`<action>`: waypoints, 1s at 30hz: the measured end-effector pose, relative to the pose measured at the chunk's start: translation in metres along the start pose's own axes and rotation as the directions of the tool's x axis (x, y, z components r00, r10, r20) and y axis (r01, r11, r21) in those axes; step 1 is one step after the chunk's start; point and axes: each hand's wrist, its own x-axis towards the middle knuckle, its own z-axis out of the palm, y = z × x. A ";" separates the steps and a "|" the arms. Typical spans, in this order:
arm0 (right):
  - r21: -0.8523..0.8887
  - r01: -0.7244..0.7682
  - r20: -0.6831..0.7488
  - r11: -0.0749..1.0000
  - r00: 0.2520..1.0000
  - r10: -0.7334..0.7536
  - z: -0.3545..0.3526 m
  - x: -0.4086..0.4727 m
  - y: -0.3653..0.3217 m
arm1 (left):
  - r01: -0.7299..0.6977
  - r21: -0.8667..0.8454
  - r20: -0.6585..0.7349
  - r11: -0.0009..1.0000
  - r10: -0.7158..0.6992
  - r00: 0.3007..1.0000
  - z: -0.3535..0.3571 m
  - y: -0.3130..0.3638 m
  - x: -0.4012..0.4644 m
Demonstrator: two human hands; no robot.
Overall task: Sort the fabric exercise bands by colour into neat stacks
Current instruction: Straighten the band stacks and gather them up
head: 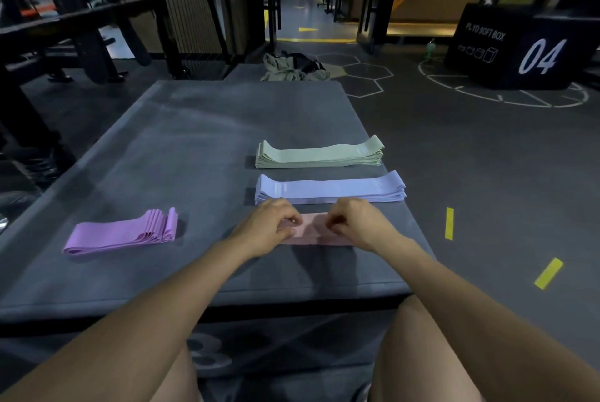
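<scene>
Both hands, left hand [271, 228] and right hand [355, 223], pinch pale pink bands [313, 232] lying flat between fingertips; lavender stack [329, 189] just beyond fingers.

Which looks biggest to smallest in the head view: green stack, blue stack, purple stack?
1. blue stack, longest
2. green stack, slightly shorter, though farther from the camera, so unsure
3. purple stack, shortest

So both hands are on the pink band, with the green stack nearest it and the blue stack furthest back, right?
Not quite. In the head view the blue stack lies nearest the pink band; the green stack is furthest back. Both hands, left and right, are on it.
</scene>
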 end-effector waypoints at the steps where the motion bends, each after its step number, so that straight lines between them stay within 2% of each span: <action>1: 0.026 -0.004 -0.012 1.000 1.000 0.004 0.001 -0.002 0.002 | 0.006 -0.006 0.004 1.000 -0.006 1.000 0.000 0.001 0.000; 6: 0.135 -0.010 -0.007 0.991 1.000 0.011 -0.003 -0.002 0.003 | 0.046 -0.053 0.010 0.998 -0.046 0.999 -0.004 0.003 0.003; 10: 0.271 -0.028 -0.104 0.962 0.993 0.058 -0.008 0.000 -0.002 | 0.083 -0.136 -0.054 0.987 -0.091 0.994 -0.010 0.007 0.006; 15: 0.314 -0.047 -0.154 0.948 0.983 0.100 -0.009 0.010 -0.005 | 0.099 -0.187 -0.104 0.977 -0.120 0.987 -0.014 0.005 0.013; 17: 0.314 -0.067 -0.170 0.947 0.977 0.126 -0.010 0.018 -0.006 | 0.149 -0.225 -0.161 0.963 -0.188 0.969 -0.017 0.001 0.016; 20: 0.258 -0.086 -0.187 0.962 0.973 0.137 -0.010 0.035 -0.003 | 0.238 -0.286 -0.284 0.928 -0.319 0.904 -0.020 -0.013 0.023; 22: 0.227 -0.105 -0.183 0.968 0.972 0.148 -0.009 0.047 0.000 | 0.335 -0.322 -0.338 0.886 -0.438 0.833 -0.019 -0.023 0.027; 24: 0.200 -0.139 -0.165 0.970 0.971 0.173 -0.009 0.058 0.005 | 0.475 -0.376 -0.290 0.796 -0.588 0.755 -0.018 -0.029 0.033; 26: 0.181 -0.187 -0.142 0.966 0.967 0.213 -0.008 0.065 0.012 | 0.622 -0.343 -0.169 0.704 -0.698 0.696 -0.019 -0.033 0.040; 30: 0.145 -0.265 -0.094 0.953 0.956 0.280 0.001 0.074 0.026 | 0.713 -0.286 -0.061 0.640 -0.755 0.653 -0.021 -0.033 0.055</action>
